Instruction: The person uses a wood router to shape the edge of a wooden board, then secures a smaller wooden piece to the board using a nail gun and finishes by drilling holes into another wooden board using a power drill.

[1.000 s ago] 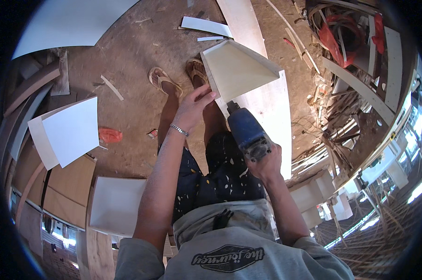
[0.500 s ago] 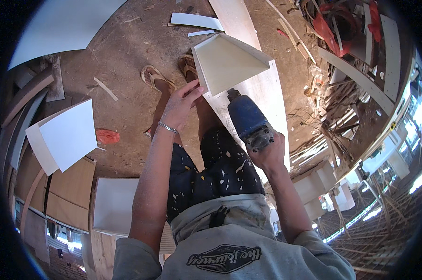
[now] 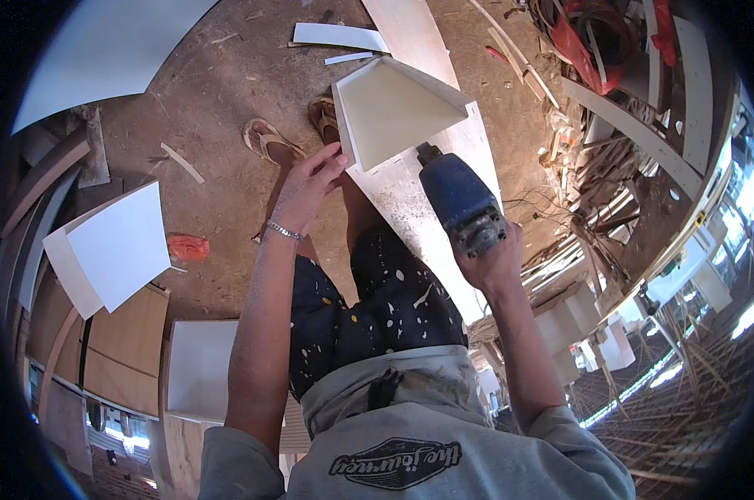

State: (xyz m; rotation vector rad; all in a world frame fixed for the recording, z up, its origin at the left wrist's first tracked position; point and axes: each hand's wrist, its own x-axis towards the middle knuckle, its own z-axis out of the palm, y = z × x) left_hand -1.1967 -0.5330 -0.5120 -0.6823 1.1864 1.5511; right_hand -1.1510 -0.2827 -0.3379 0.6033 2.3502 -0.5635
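A white, open-topped wooden box (image 3: 398, 117) with slanting walls lies on a long pale board. My left hand (image 3: 310, 179) has its fingers and thumb on the box's near left corner, gripping the wall. In my right hand (image 3: 492, 258) is a blue nail gun (image 3: 458, 192), its grip hidden under the tool's body. The dark nose of the gun points at the near wall of the box, close to it; whether they touch I cannot tell. Sawdust speckles the long board (image 3: 402, 204) between the box and my legs.
White strips (image 3: 341, 36) lie beyond the box. Another white box (image 3: 122, 246) stands at the left, near a red plastic scrap (image 3: 187, 247). A large white panel (image 3: 110, 50) fills the far left. Scrap wood (image 3: 598, 192) and a coiled hose (image 3: 598, 42) are piled at the right.
The nail gun has shifted a little to the right along the box's near wall. My left hand keeps its place at the box's corner. The whole view has slid slightly.
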